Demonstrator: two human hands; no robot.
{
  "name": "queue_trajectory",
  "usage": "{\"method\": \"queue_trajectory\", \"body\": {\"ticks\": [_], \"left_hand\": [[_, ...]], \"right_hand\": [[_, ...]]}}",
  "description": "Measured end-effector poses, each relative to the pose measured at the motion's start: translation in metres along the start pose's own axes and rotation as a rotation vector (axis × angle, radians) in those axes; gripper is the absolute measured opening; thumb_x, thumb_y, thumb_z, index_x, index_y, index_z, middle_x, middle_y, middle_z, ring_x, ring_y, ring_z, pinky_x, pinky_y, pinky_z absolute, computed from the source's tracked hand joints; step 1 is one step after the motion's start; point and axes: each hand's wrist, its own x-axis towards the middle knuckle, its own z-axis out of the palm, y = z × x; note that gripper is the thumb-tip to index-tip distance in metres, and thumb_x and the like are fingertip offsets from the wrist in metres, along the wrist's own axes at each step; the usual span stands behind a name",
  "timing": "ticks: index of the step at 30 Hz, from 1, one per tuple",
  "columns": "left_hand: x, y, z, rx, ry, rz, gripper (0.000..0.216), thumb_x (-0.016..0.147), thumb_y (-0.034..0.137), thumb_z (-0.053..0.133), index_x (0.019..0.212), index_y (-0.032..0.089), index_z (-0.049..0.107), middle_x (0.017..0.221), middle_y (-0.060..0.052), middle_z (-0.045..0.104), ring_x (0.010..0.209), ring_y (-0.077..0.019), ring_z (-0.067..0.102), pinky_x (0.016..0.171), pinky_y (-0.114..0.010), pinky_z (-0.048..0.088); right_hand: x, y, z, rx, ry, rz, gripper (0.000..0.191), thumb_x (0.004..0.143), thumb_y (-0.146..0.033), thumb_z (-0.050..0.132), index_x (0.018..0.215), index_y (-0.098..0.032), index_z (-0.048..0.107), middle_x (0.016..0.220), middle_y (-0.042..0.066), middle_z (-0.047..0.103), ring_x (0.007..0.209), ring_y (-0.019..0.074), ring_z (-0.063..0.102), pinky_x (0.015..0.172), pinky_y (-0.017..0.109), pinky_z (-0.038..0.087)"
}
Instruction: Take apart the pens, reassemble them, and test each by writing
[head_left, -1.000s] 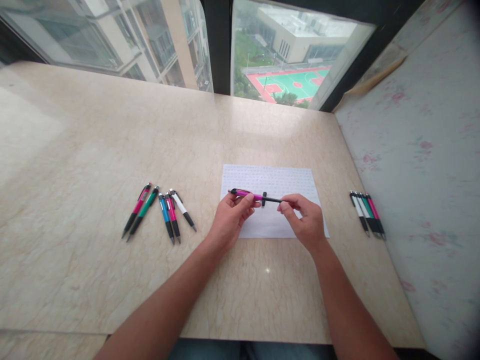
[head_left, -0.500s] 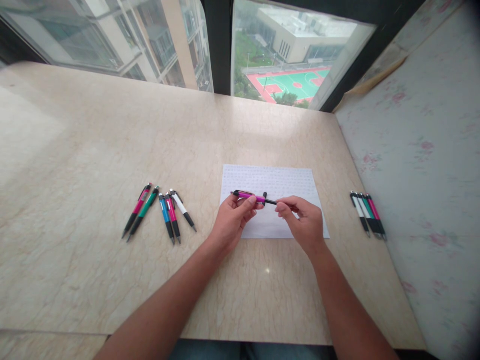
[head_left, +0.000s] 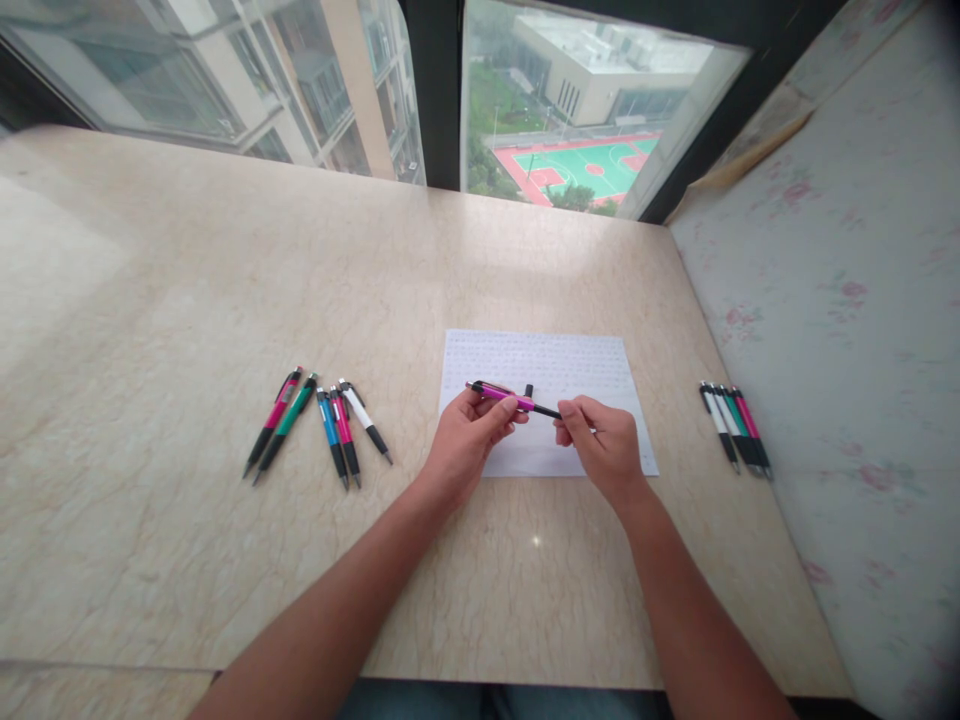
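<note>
Above a sheet of printed paper [head_left: 525, 455], a magenta pen [head_left: 496, 391] is held level between my two hands. My left hand [head_left: 471, 435] is closed around its magenta barrel, with the black clip end sticking out to the left. At the other end, my right hand [head_left: 604, 440] pinches the slim black front part; the tip is hidden by the fingers. Behind the pen, a small black piece [head_left: 529, 390] shows against the paper, partly covered by the barrel.
On the left lie a red pen [head_left: 281, 405], a green pen [head_left: 292, 420], a blue pen [head_left: 330, 425], a pink pen [head_left: 344, 425] and a white pen [head_left: 361, 408]. Several pens [head_left: 739, 430] lie side by side along the papered wall [head_left: 847, 400]. A window [head_left: 585, 110] stands behind the counter [head_left: 225, 270].
My right fingers have shifted their pinch on the black front part, curling in more. The pen has moved slightly to the right. The other pens lie as before.
</note>
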Motion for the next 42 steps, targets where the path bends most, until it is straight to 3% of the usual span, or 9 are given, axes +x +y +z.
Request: {"method": "queue_trajectory", "body": {"ticks": [5, 11, 17, 22, 28, 33, 38, 42], "left_hand": [[0.0016, 0.0017, -0.0008, 0.002, 0.063, 0.005, 0.026, 0.074, 0.032, 0.078, 0.09, 0.015, 0.065, 0.091, -0.006, 0.072, 0.077, -0.0125, 0.065, 0.07, -0.024, 0.045], [0.0025, 0.0033, -0.0006, 0.007, 0.044, -0.005, 0.027, 0.073, 0.032, 0.078, 0.089, 0.015, 0.065, 0.089, -0.006, 0.072, 0.075, -0.0123, 0.064, 0.068, -0.024, 0.045], [0.0035, 0.0035, -0.0012, -0.023, 0.065, -0.009, 0.027, 0.072, 0.031, 0.079, 0.088, 0.014, 0.065, 0.086, -0.005, 0.071, 0.074, -0.0107, 0.062, 0.067, -0.022, 0.045], [0.0025, 0.0026, -0.0007, -0.04, 0.043, -0.017, 0.027, 0.073, 0.031, 0.079, 0.088, 0.014, 0.064, 0.09, -0.006, 0.072, 0.073, -0.0106, 0.063, 0.066, -0.022, 0.045], [0.0016, 0.0039, 0.001, -0.053, 0.067, -0.016, 0.027, 0.072, 0.03, 0.079, 0.087, 0.014, 0.064, 0.086, -0.005, 0.071, 0.071, -0.0101, 0.062, 0.066, -0.023, 0.045], [0.0015, 0.0027, 0.0007, -0.054, 0.042, -0.01, 0.027, 0.072, 0.03, 0.079, 0.088, 0.014, 0.064, 0.088, -0.005, 0.071, 0.072, -0.0104, 0.063, 0.065, -0.022, 0.045], [0.0005, 0.0019, 0.0009, -0.05, -0.025, 0.0, 0.026, 0.074, 0.029, 0.078, 0.091, 0.015, 0.064, 0.093, -0.007, 0.072, 0.073, -0.0104, 0.063, 0.066, -0.023, 0.045], [-0.0002, 0.0024, 0.002, -0.041, -0.007, 0.013, 0.026, 0.074, 0.03, 0.078, 0.091, 0.016, 0.064, 0.091, -0.006, 0.072, 0.073, -0.0112, 0.063, 0.068, -0.024, 0.045]], "right_hand": [[0.001, 0.0026, 0.001, -0.012, 0.028, -0.011, 0.02, 0.087, -0.041, 0.063, 0.086, -0.021, 0.062, 0.076, 0.001, 0.067, 0.063, 0.0134, 0.061, 0.058, 0.025, 0.048], [0.0003, 0.0016, 0.0008, -0.018, -0.035, -0.036, 0.036, 0.096, -0.035, 0.049, 0.066, -0.02, 0.059, 0.059, -0.001, 0.061, 0.055, 0.0113, 0.055, 0.058, 0.025, 0.043], [0.0007, 0.0003, 0.0018, -0.052, 0.083, -0.081, 0.014, 0.087, -0.033, 0.062, 0.082, -0.02, 0.063, 0.075, 0.001, 0.067, 0.063, 0.0138, 0.059, 0.06, 0.026, 0.047], [-0.0002, -0.001, 0.0001, -0.088, 0.019, -0.09, 0.035, 0.095, -0.033, 0.051, 0.063, -0.02, 0.059, 0.057, -0.001, 0.061, 0.054, 0.0125, 0.056, 0.058, 0.027, 0.044], [0.0008, -0.0003, 0.0014, -0.086, 0.101, -0.128, 0.014, 0.088, -0.033, 0.06, 0.082, -0.021, 0.063, 0.076, 0.002, 0.068, 0.065, 0.0153, 0.06, 0.061, 0.028, 0.049], [-0.0005, -0.004, 0.0012, -0.145, 0.069, -0.122, 0.034, 0.094, -0.035, 0.051, 0.065, -0.02, 0.059, 0.06, 0.001, 0.063, 0.056, 0.0133, 0.056, 0.059, 0.027, 0.044], [-0.0025, -0.0058, 0.0045, 0.008, 0.07, 0.055, 0.051, 0.097, -0.042, 0.045, 0.052, -0.02, 0.052, 0.045, -0.002, 0.052, 0.041, 0.01, 0.046, 0.047, 0.024, 0.037], [-0.0023, -0.0051, 0.0066, 0.042, 0.076, 0.028, 0.042, 0.096, -0.042, 0.047, 0.063, -0.019, 0.059, 0.055, 0.0, 0.06, 0.05, 0.0127, 0.054, 0.051, 0.025, 0.042]]}}
